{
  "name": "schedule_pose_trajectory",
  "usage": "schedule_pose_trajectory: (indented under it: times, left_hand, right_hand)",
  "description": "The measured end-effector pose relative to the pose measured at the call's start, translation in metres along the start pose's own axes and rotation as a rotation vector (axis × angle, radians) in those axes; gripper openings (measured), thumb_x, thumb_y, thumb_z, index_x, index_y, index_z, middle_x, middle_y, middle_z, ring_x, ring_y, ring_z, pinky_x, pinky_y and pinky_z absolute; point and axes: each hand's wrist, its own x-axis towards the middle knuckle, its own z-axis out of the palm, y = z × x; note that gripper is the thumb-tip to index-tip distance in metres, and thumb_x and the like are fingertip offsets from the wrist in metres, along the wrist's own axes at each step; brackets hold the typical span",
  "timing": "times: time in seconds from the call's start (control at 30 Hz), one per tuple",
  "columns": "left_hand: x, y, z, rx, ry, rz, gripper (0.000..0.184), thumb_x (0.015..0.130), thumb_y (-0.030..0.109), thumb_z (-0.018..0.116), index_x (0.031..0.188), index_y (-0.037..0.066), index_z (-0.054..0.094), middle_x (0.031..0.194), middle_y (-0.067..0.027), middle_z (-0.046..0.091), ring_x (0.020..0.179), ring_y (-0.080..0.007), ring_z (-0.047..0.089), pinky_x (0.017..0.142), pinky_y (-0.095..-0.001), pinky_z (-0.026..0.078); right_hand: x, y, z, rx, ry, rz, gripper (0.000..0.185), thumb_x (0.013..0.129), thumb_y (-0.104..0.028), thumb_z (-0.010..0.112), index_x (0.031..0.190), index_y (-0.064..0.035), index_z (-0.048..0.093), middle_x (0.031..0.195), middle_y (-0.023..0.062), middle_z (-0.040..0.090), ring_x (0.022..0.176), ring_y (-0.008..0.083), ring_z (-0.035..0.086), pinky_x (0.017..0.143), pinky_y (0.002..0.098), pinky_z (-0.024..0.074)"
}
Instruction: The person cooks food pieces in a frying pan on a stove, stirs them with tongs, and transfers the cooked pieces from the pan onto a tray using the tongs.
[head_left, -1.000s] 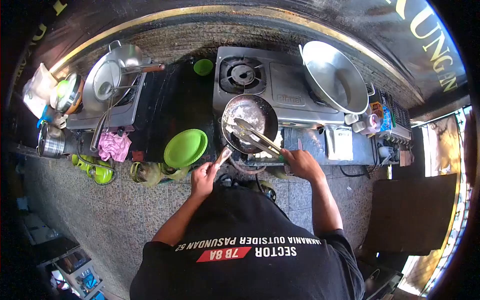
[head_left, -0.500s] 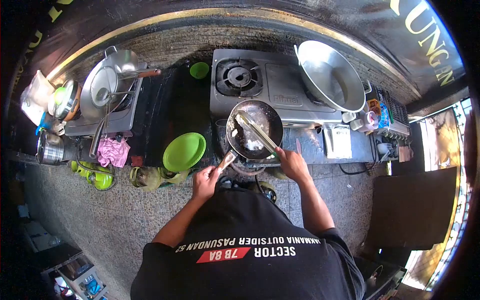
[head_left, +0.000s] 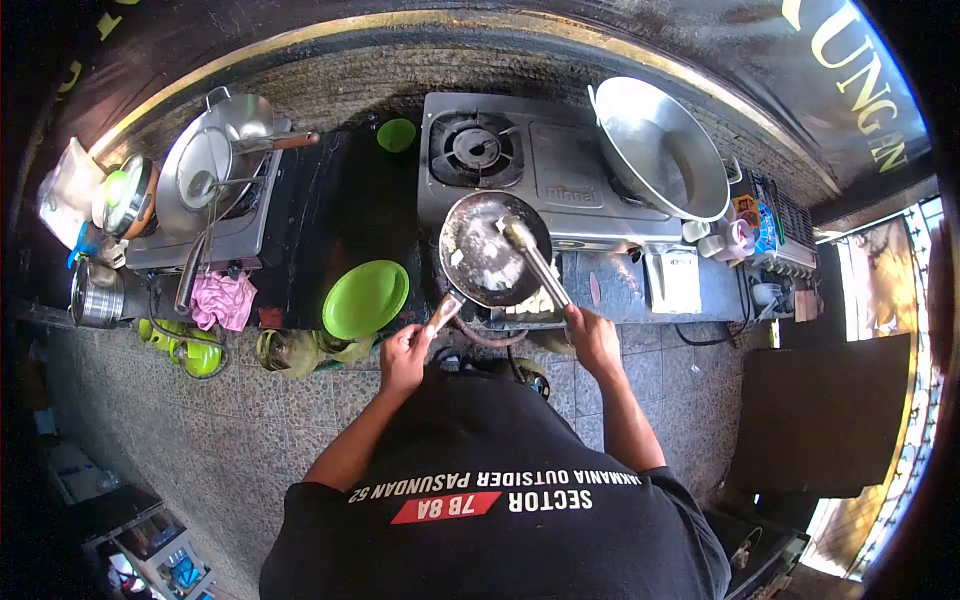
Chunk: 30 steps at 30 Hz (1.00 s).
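Note:
My left hand is closed round the handle of a dark frying pan, which is held in front of the stove's near edge. Pale, whitish bits are scattered over the inside of the pan. In my right hand is a pair of metal tongs, slanting up and leftward, with the tips over the right side of the pan. Partly hidden beneath the pan is something with pale pieces on it, which I cannot make out.
Behind the pan stands a two-burner stove, with a large metal wok on its right side. A green plate and a small green bowl lie to the left. Farther left, a second stove carries pans and strainers.
The pan has shifted slightly left and up, and appears more level. The tongs have swung from the pan's upper left to its right side, and the pale bits have spread.

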Motion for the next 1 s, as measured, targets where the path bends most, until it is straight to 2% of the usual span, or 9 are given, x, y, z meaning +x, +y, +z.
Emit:
schedule_pose_trajectory:
  times: [0.3,0.43,0.5,0.57,0.63,0.7,0.77,0.8,1.0]
  left_hand:
    - [0.008,-0.003,-0.008,-0.015,0.138,0.0,0.036,0.103,0.033,0.064,0.091,0.0,0.073,0.061,0.0013,0.053,0.057,-0.0102,0.048,0.055,-0.0322,0.039]
    - [0.007,0.006,-0.01,-0.086,0.13,-0.015,0.031,0.106,0.026,0.061,0.097,-0.001,0.073,0.065,0.007,0.046,0.058,-0.0045,0.04,0.054,-0.0255,0.032]
    - [0.008,0.008,-0.01,-0.082,0.166,0.002,0.033,0.104,0.03,0.063,0.091,0.0,0.073,0.06,0.0024,0.049,0.055,-0.0088,0.046,0.054,-0.0298,0.037]
    - [0.008,0.005,-0.011,-0.09,0.161,0.019,0.032,0.105,0.028,0.062,0.094,0.0,0.073,0.062,0.0051,0.047,0.056,-0.0063,0.043,0.054,-0.0275,0.034]
    - [0.009,0.003,-0.01,-0.1,0.155,0.037,0.03,0.106,0.026,0.061,0.097,-0.001,0.073,0.064,0.0078,0.044,0.057,-0.0038,0.039,0.053,-0.0252,0.03]
    - [0.008,0.003,-0.011,-0.166,0.139,0.017,0.031,0.106,0.027,0.062,0.096,0.0,0.072,0.064,0.008,0.044,0.056,-0.0034,0.037,0.053,-0.0248,0.028]
    - [0.008,0.004,-0.013,-0.152,0.137,-0.016,0.034,0.105,0.028,0.062,0.094,-0.002,0.072,0.064,0.0038,0.048,0.058,-0.0058,0.043,0.055,-0.0266,0.033]
    - [0.008,0.005,-0.014,-0.14,0.132,-0.049,0.036,0.104,0.03,0.063,0.091,-0.003,0.072,0.064,-0.0003,0.053,0.061,-0.0082,0.049,0.058,-0.0284,0.039]
    - [0.012,0.001,-0.011,-0.072,0.17,0.021,0.036,0.104,0.03,0.063,0.09,-0.002,0.072,0.063,0.0003,0.053,0.06,-0.0085,0.049,0.057,-0.0286,0.039]
  right_hand:
    - [-0.002,0.062,0.003,-0.119,-0.009,0.191,0.062,0.107,-0.059,0.037,0.1,-0.0074,0.071,0.098,0.0261,0.072,0.098,0.0499,0.066,0.085,0.0592,0.05]
    - [-0.005,0.079,0.025,-0.149,-0.085,0.247,0.068,0.106,-0.063,0.032,0.107,-0.0084,0.073,0.106,0.0258,0.072,0.106,0.0494,0.066,0.092,0.059,0.0497]
    - [0.0,0.095,0.046,-0.073,-0.087,0.213,0.071,0.106,-0.062,0.037,0.094,-0.0032,0.074,0.081,0.0222,0.072,0.088,0.0441,0.071,0.083,0.0538,0.0522]
    - [0.004,0.1,0.056,-0.113,-0.096,0.225,0.075,0.105,-0.066,0.039,0.092,-0.0016,0.075,0.078,0.0209,0.072,0.087,0.0406,0.073,0.084,0.0521,0.0525]
    - [0.006,0.094,0.053,-0.088,-0.267,0.267,0.077,0.106,-0.065,0.032,0.101,-0.0018,0.076,0.101,0.0315,0.072,0.107,0.0495,0.067,0.094,0.0573,0.0504]
    - [0.007,0.093,0.052,-0.032,-0.284,0.327,0.08,0.105,-0.066,0.033,0.093,0.0006,0.076,0.09,0.0295,0.073,0.097,0.047,0.071,0.091,0.0549,0.0526]
    - [0.008,0.092,0.047,0.051,-0.251,0.335,0.085,0.104,-0.069,0.04,0.081,0.0067,0.071,0.066,0.0162,0.067,0.057,0.0257,0.07,0.055,0.0391,0.0569]
    - [0.003,0.077,0.034,0.135,-0.264,0.355,0.086,0.103,-0.069,0.04,0.081,0.0078,0.072,0.064,0.0147,0.066,0.055,0.0246,0.069,0.052,0.038,0.0564]
    - [0.008,0.063,0.016,0.148,-0.286,0.402,0.079,0.106,-0.064,0.039,0.091,0.0066,0.073,0.067,0.0197,0.069,0.058,0.0305,0.072,0.059,0.0418,0.0587]
